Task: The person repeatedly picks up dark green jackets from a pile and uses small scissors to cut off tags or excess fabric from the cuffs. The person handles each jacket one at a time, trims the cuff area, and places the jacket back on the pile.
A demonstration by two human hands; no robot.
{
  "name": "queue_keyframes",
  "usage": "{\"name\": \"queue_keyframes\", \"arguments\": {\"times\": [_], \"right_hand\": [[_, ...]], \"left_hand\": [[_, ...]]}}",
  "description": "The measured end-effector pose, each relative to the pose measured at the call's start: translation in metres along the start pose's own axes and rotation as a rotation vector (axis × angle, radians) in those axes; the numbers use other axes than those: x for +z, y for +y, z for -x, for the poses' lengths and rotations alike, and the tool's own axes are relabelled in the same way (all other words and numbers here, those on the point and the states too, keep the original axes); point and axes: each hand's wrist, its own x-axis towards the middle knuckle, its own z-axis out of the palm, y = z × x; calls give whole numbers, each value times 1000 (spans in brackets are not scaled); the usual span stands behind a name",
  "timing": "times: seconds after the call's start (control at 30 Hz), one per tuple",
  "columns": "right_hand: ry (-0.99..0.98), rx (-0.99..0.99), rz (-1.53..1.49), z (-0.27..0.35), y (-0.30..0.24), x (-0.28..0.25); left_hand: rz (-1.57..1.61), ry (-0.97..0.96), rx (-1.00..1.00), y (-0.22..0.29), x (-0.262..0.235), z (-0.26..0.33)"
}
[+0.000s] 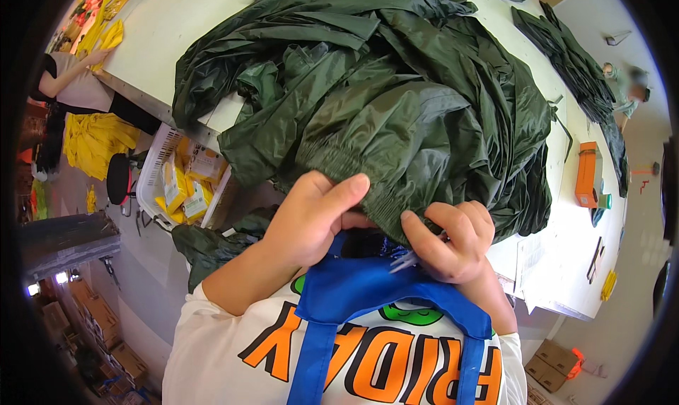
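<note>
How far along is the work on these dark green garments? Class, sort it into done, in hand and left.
Done: possibly the flat dark green pieces along the table's far edge; I cannot confirm it. In hand: the left hand and right hand pinch the elastic hem of one garment, the right also holding small snips. Left: the big crumpled green pile behind looks unsorted.

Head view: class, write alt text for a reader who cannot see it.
Both hands grip the elastic hem of a dark green garment heaped on a white table; the right hand also holds small snips, the left hand pinches the fabric.
</note>
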Motion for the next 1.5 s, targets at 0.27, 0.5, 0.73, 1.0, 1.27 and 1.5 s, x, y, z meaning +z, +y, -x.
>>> {"name": "queue_keyframes", "arguments": {"times": [0.27, 0.5, 0.73, 1.0, 1.27, 1.5], "right_hand": [[-4, 357, -513, -22, 3, -17], [-111, 424, -560, -20, -3, -14], [19, 850, -1254, -10, 1, -11], [277, 824, -1307, 3, 0, -6], [48, 932, -866, 36, 5, -27], [-84, 887, -806, 17, 3, -29]], "left_hand": [[15, 48, 51, -11, 9, -9], [-137, 21, 129, -13, 12, -8], [-212, -6, 224, -20, 12, -10], [30, 0, 136, -21, 15, -11], [21, 12, 194, -23, 16, -12], [36, -19, 196, -22, 18, -11]]}}
